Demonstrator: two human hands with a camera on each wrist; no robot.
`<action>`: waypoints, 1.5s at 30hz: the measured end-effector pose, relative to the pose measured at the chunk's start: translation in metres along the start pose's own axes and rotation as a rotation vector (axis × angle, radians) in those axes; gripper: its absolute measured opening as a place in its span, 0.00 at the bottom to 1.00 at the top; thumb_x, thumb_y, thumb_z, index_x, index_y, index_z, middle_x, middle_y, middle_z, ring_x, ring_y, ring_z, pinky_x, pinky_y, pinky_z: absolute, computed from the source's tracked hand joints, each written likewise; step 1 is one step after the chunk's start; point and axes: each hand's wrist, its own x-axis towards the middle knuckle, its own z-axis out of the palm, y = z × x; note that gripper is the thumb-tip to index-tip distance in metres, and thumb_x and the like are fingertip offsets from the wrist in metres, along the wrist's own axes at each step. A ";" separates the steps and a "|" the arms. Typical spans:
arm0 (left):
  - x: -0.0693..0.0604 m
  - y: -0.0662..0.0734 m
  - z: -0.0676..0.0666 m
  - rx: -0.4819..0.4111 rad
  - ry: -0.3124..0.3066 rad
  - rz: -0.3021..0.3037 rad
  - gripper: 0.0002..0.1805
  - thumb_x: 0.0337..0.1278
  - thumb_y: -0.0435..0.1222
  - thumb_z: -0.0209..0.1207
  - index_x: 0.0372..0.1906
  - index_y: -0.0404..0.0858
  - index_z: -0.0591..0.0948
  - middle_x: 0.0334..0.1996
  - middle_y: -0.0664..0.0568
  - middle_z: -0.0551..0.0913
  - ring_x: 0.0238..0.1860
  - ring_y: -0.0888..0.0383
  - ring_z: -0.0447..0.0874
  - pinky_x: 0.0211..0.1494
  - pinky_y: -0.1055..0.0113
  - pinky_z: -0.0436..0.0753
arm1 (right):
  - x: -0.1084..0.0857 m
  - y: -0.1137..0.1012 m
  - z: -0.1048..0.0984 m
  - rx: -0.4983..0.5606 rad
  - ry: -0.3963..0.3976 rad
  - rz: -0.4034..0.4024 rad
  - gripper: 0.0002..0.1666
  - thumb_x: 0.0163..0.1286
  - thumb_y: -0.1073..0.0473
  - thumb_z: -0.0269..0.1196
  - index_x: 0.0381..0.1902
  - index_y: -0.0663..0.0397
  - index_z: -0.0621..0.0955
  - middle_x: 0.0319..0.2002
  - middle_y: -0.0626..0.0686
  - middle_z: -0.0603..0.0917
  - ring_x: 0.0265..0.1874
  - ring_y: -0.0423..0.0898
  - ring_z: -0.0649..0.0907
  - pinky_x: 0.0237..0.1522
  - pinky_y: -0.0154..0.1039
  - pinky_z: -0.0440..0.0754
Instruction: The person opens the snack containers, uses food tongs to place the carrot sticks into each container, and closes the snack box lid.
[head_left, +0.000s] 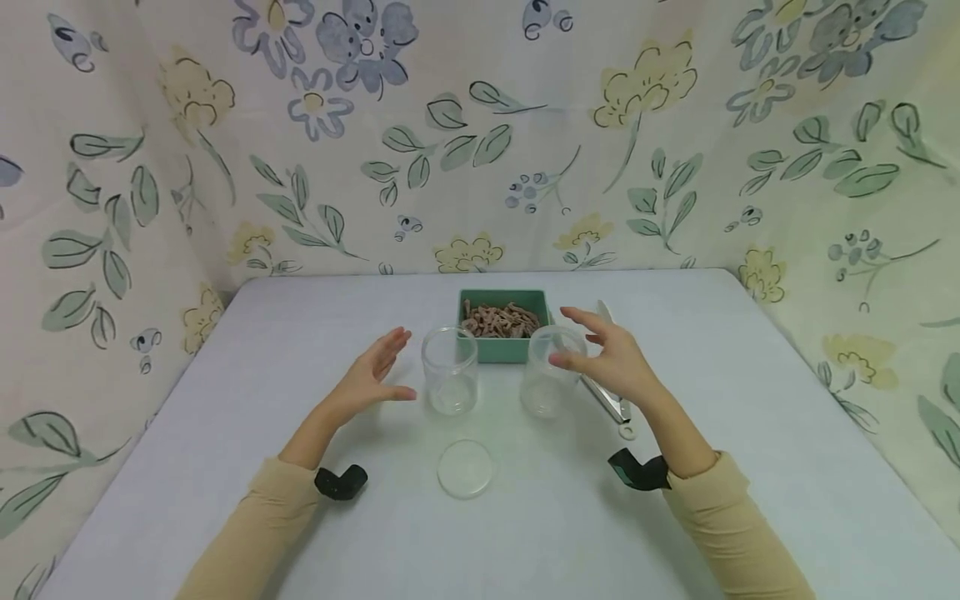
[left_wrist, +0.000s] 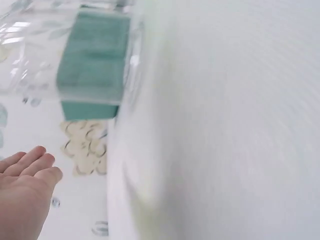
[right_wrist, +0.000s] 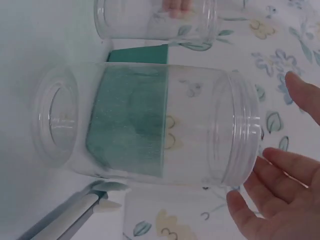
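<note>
Two clear jars stand side by side without lids, the left jar (head_left: 450,375) and the right jar (head_left: 545,383). My left hand (head_left: 367,379) is held beside the left jar, fingers extended and thumb apart, holding nothing. My right hand (head_left: 611,354) is at the rim of the right jar, thumb and fingers spread around it. In the right wrist view the right jar (right_wrist: 150,122) fills the middle, with the right hand (right_wrist: 280,195) near its rim; whether it touches is hard to tell. The left wrist view shows the left hand (left_wrist: 25,192) below the left jar (left_wrist: 30,65).
Behind the jars sits a green container (head_left: 502,350) of brown, strip-like pieces. Metal tongs (head_left: 606,402) lie to the right, partly behind the right hand. A clear round lid (head_left: 465,469) lies flat in front of the jars. Floral cloth (head_left: 480,167) hangs behind the table.
</note>
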 end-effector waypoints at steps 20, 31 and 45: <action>-0.016 0.058 0.033 -0.105 -0.163 0.490 0.53 0.48 0.34 0.73 0.70 0.19 0.51 0.69 0.24 0.56 0.71 0.63 0.59 0.72 0.68 0.60 | 0.012 0.008 0.016 -0.088 -0.073 0.030 0.53 0.53 0.52 0.76 0.70 0.66 0.64 0.69 0.65 0.65 0.69 0.65 0.63 0.65 0.63 0.64; 0.001 0.064 0.098 -0.007 -0.374 0.186 0.51 0.48 0.27 0.71 0.75 0.30 0.53 0.73 0.37 0.57 0.74 0.46 0.54 0.73 0.57 0.57 | 0.008 0.010 0.015 -0.077 -0.022 0.056 0.49 0.51 0.53 0.77 0.66 0.65 0.70 0.66 0.64 0.70 0.67 0.63 0.67 0.63 0.63 0.67; 0.021 0.064 0.127 0.122 -0.199 0.097 0.56 0.44 0.36 0.75 0.76 0.33 0.53 0.74 0.42 0.57 0.74 0.47 0.54 0.72 0.51 0.59 | -0.015 -0.004 0.001 0.292 -0.167 -0.065 0.43 0.51 0.65 0.75 0.65 0.65 0.71 0.65 0.59 0.73 0.68 0.54 0.67 0.69 0.49 0.63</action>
